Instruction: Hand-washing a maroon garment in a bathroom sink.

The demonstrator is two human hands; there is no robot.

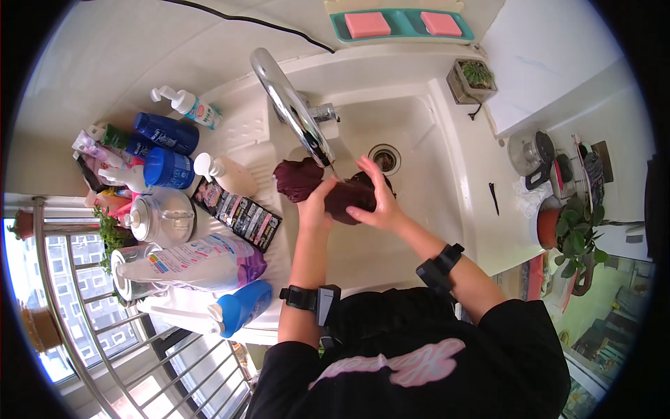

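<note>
A wet, dark maroon cloth (298, 180) is bunched between my hands over the white sink basin (413, 230). My left hand (316, 207) grips it near its middle, with a bulge of fabric sticking out on the left. My right hand (382, 201) rests on the right part of the cloth, its thumb and fingers spread around it. The chrome faucet (293, 105) arches over the basin, and its spout ends just above the cloth, where a thin stream of water shows. The metal drain (386, 158) lies just behind my right hand.
Bottles, a blue jar (168, 167), a glass jar (162, 217) and a black printed packet (238, 214) crowd the left ledge. Pink soap bars (367, 25) lie in a teal tray at the back. A potted cactus (473, 78) and a leafy plant (576, 233) stand on the right.
</note>
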